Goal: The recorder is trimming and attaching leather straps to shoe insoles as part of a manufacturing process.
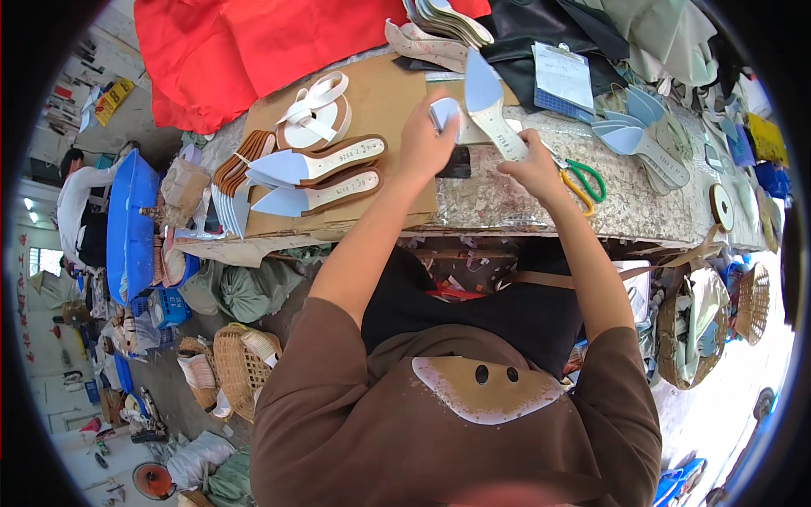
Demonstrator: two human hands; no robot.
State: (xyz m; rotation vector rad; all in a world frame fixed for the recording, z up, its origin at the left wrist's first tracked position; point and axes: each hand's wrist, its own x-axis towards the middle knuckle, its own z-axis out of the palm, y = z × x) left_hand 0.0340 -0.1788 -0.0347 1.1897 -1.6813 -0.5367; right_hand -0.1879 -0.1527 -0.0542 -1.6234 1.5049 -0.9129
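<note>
Brown shirt (456, 444) fabric is seen nearest the camera. One pale insole (488, 110) with a blue toe is held over the table (532, 207), its narrow end clamped between the fingers of the right hand (534, 160). A partly hidden pale piece (445, 112) is gripped by the left hand's (429, 142) fingers. Scissors (568, 166) are positioned beside the right hand; brown-edged insoles (338, 155) are laid on cardboard (405, 182).

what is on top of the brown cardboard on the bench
A roll of white strap, blue-tipped sole pieces and, at the left, a tied stack of similar ones. The cardboard beneath these is covered, and the left hand hides part of its right side.
</note>
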